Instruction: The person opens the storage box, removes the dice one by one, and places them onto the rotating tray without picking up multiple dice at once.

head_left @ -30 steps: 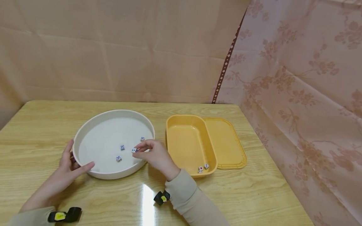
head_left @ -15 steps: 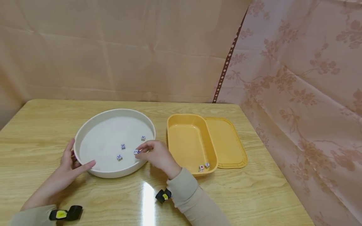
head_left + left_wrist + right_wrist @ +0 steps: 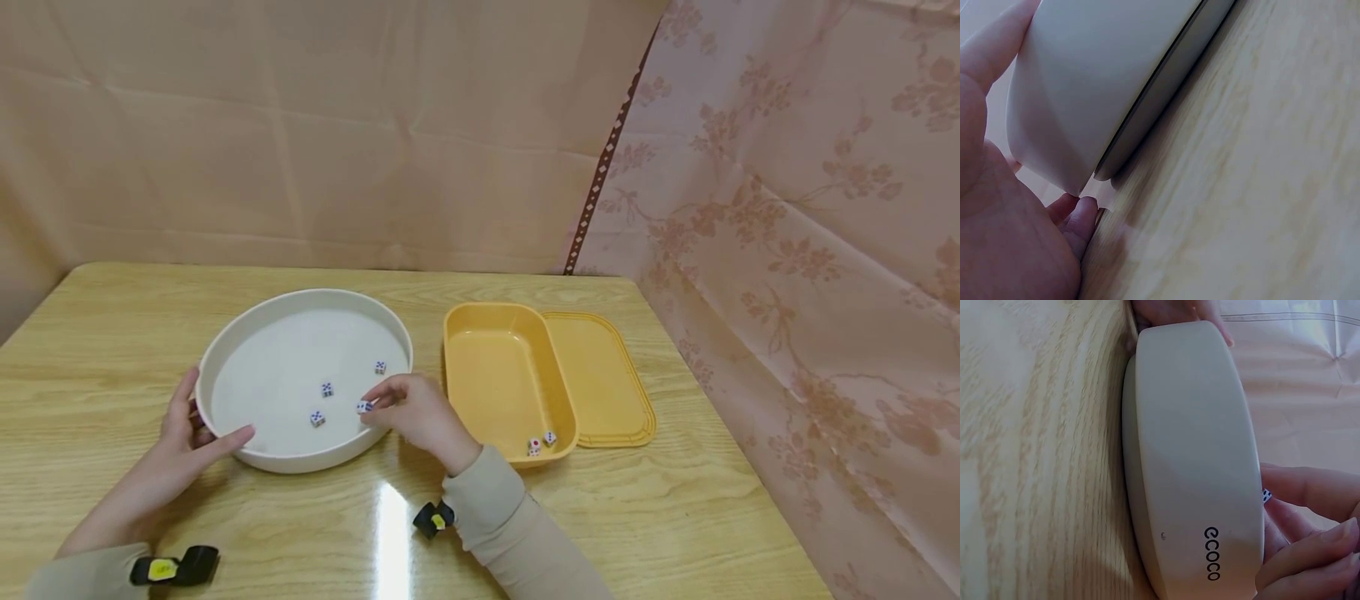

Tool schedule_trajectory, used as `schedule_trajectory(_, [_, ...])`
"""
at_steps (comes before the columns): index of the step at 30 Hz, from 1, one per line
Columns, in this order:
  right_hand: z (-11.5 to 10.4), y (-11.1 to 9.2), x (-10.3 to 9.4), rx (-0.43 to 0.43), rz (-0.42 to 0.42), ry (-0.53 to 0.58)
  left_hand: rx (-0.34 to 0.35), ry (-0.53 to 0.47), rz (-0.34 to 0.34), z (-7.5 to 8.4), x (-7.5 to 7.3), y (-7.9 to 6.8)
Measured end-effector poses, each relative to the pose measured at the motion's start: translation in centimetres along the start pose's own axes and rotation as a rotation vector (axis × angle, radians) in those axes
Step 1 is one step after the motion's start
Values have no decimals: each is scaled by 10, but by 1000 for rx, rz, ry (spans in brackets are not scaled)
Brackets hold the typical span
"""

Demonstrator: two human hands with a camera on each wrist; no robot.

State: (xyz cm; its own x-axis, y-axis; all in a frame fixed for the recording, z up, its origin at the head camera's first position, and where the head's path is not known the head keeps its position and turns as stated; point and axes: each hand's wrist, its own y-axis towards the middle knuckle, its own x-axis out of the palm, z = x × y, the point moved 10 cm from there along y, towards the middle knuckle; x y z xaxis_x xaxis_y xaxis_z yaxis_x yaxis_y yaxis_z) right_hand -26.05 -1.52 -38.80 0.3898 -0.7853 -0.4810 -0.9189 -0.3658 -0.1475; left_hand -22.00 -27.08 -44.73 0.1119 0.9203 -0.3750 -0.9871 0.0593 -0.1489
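Observation:
A round white tray stands on the table with three dice lying apart on its floor: one die near the middle, another die closer to me, and a third die by the right wall. My left hand grips the tray's left side, thumb over the rim and fingers around the outer wall, as the left wrist view shows. Reaching over the near right rim, my right hand pinches a white die with blue pips between thumb and fingers. In the right wrist view this die shows just past the rim.
A yellow rectangular box stands right of the tray, with dice in its near right corner. Its flat yellow lid lies beside it on the wooden table. Cloth hangs behind and to the right.
The pinched die and my right fingertips have shifted slightly toward me and to the right, over the tray. My left hand keeps its grip on the rim.

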Motion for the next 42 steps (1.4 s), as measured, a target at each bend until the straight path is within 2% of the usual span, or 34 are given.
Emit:
schedule_trajectory(7, [-2,-1,1,-19,-2,-1,2,-31,-6,-1,2,-1])
schedule_trajectory(14, [-11,-7,3,-43,-33,22,-32,16,-8,-1,0,-2])
schedule_trajectory(20, [-21,-18,0,-40,-75,119,-21,30,-2,0,-1,-1])
schedule_trajectory(24, [-30,-28,-3,-62,-120,222,7,-7,8,-2,0,-1])
schedule_trajectory(27, [-35,-36,-9,-87,-141,257,21,-29,12,-2,1,-1])
schedule_trajectory(33, [-46,-50,-25,-126,-150,171,2,-12,0,1,2,0])
schedule_trajectory(42, [-64,-66,-40,-234,-150,-8,-14,-72,-20,0,2,-1])
